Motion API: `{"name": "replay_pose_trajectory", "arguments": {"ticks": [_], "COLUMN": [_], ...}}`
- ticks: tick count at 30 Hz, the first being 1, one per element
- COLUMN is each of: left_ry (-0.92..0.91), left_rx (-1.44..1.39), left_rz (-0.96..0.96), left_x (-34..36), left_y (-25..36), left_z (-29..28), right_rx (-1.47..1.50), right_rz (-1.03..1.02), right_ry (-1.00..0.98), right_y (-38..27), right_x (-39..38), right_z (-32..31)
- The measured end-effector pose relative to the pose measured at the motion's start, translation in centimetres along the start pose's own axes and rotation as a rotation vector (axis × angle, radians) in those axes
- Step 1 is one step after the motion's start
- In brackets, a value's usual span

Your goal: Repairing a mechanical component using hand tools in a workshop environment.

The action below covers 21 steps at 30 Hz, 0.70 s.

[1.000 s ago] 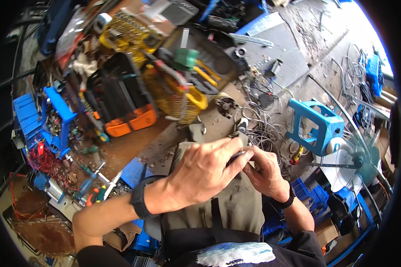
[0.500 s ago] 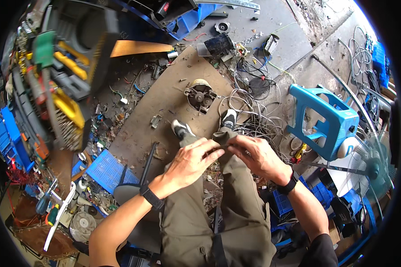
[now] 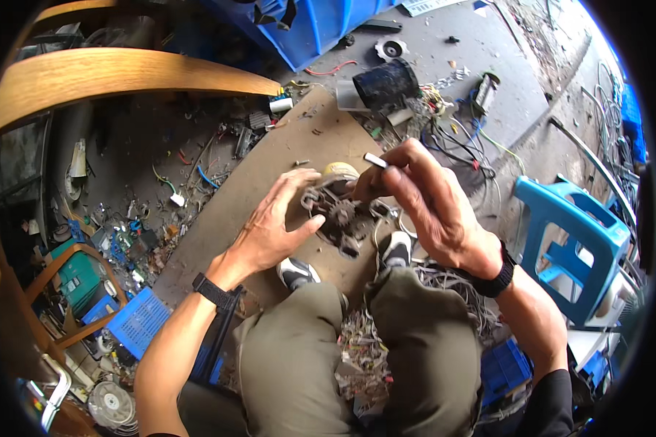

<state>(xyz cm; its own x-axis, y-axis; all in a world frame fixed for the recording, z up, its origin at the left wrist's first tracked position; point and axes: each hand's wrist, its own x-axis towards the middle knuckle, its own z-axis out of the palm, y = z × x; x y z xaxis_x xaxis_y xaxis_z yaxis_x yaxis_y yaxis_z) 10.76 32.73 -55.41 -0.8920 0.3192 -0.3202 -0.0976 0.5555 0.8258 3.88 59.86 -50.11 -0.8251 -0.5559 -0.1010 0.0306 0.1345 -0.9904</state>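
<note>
Dusty grey flooring [image 3: 452, 54] spreads out below me, littered with small scraps, and on it lies a flat brown sheet of board [image 3: 226, 215]. Beyond the board, at the top of my view, sits a big blue plastic crate [image 3: 306, 29], and a curved, honey-coloured wooden band [image 3: 124, 71] sweeps in from the left below it. Over on my right stands a sky-blue plastic stool [image 3: 608, 233] with cut-out sides. My knees, in olive-green cloth trousers [image 3: 291, 357], are apart, and dark shoes with white trim [image 3: 299, 273] show just ahead of them. Past my left forearm lies a blue perforated plastic basket [image 3: 138, 320]; near the board's far end a black cylinder [image 3: 388, 84] lies on its side.

Both of my hands reach out over the board, a black band [image 3: 215, 291] around each wrist. My left hand [image 3: 270, 226] has its fingers loosely spread and its thumb well away from them. My right hand [image 3: 434, 211] is bent in, thumb and fingers pinched together. Between the two, on the board ahead of my shoes, sits a round, grimy metal assembly with a toothed gear at its middle [image 3: 342, 211]. My left fingertips come right up beside its rim; whether they touch it, I cannot tell. Smallest of all, a narrow strip with a pale end [image 3: 374, 159] pokes out of my right-hand pinch.
</note>
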Motion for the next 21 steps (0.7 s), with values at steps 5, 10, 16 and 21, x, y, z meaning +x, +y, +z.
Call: {"name": "replay_pose_trajectory", "arguments": {"ticks": [5, 10, 16, 21], "left_ry": [-0.182, -0.138, -0.059, 0.044], "left_rx": [-0.07, -0.062, -0.062, -0.03], "left_rz": [0.19, 0.314, 0.392, 0.523], "left_x": [2.1, 2.4, 2.0, 1.9], "left_y": [-4.3, -6.1, -7.5, -7.2], "left_z": [0.6, 1.5, 2.4, 3.0], "right_rx": [-0.134, -0.21, -0.252, -0.491], "right_rz": [-0.13, -0.236, -0.377, -0.444], "right_ry": [-0.177, -0.225, -0.268, -0.543], "right_y": [4.1, 7.1, 7.6, 5.1], "right_x": [2.0, 2.4, 2.6, 3.6], "right_z": [1.1, 2.2, 2.8, 2.3]}}
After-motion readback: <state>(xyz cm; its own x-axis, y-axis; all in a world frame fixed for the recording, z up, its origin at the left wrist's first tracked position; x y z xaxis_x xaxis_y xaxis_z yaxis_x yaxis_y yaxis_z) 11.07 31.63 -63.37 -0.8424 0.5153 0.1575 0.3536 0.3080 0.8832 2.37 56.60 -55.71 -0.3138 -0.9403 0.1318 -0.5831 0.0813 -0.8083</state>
